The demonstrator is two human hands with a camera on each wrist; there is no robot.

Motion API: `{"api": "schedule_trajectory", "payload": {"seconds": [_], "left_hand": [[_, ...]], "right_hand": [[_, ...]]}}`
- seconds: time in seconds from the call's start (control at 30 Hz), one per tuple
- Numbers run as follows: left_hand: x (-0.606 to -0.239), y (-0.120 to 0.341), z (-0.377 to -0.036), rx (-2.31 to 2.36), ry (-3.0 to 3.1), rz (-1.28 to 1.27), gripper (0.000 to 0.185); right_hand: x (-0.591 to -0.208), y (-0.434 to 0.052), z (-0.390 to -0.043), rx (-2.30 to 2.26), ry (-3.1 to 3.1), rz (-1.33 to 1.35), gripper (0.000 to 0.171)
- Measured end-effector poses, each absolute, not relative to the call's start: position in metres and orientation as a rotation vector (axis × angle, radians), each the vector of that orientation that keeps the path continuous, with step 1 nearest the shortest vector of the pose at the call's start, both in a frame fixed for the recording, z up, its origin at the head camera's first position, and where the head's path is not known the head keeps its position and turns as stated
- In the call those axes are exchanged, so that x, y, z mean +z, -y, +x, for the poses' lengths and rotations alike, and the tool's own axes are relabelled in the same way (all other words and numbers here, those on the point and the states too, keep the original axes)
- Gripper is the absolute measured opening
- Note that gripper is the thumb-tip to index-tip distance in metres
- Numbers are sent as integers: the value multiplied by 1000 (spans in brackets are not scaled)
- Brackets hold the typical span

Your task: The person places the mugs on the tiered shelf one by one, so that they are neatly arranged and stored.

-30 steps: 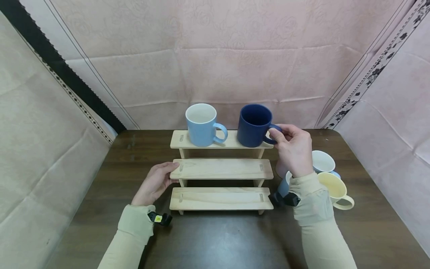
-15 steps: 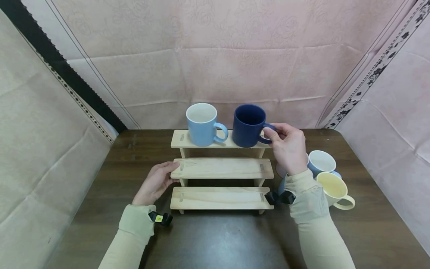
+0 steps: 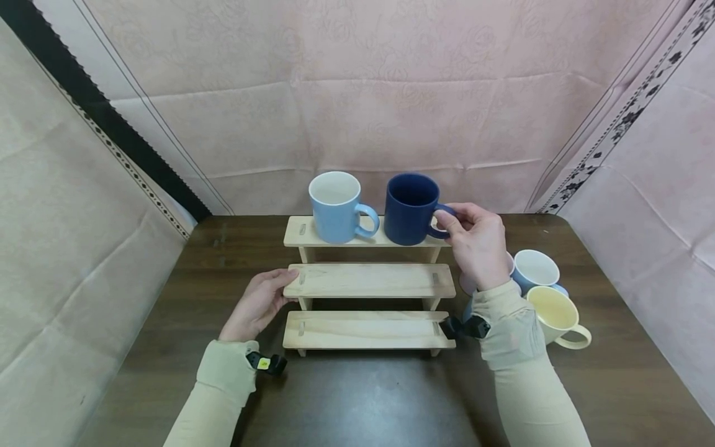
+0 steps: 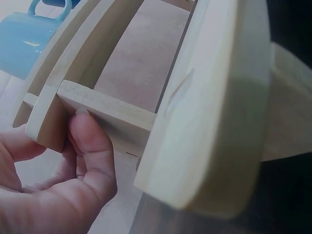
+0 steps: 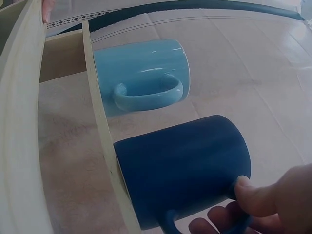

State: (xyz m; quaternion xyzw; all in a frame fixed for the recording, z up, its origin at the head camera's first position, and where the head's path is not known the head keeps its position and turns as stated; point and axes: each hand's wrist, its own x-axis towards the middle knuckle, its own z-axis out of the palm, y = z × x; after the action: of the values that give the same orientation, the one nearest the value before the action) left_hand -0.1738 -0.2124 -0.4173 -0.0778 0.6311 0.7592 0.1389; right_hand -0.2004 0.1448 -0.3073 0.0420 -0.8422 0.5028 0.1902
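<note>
A dark blue mug [image 3: 412, 211] stands upright on the top tier of a pale wooden three-tier shelf [image 3: 368, 280]. My right hand [image 3: 476, 243] pinches its handle from the right, thumb in front; the right wrist view shows the mug's base against the board. To its left on the same tier is a light blue mug [image 3: 336, 211], its handle turned right. My left hand [image 3: 261, 303] grips the left end of the middle tier. In the left wrist view that hand's thumb and fingers [image 4: 92, 141] close round the board's end, beside a side support.
Right of the shelf, partly behind the right forearm, stand a yellow mug [image 3: 554, 313], a light blue mug with white inside [image 3: 535, 270] and other partly hidden mugs. A patterned cloth [image 3: 357, 124] hangs behind the dark wooden table [image 3: 357, 403].
My right hand has slid the dark blue mug a little left along the top tier, closer to the light blue mug. The left hand keeps its grip on the middle tier.
</note>
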Motion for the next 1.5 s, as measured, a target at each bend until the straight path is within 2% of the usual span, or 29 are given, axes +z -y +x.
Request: {"api": "schedule_trajectory", "payload": {"seconds": [0.2, 0.9, 1.27, 1.5], "left_hand": [[-418, 212, -175, 2187, -1833, -207, 53], [-417, 208, -172, 2246, -1823, -228, 49], [-422, 206, -170, 2119, -1969, -242, 49], [-423, 205, -169, 2101, -2019, -236, 49]], "right_hand": [[-306, -145, -201, 1403, 2366, 120, 27], [-304, -154, -188, 1365, 2515, 154, 45], [-310, -178, -153, 1298, 2483, 138, 45], [-320, -208, -119, 1171, 2431, -17, 35]]}}
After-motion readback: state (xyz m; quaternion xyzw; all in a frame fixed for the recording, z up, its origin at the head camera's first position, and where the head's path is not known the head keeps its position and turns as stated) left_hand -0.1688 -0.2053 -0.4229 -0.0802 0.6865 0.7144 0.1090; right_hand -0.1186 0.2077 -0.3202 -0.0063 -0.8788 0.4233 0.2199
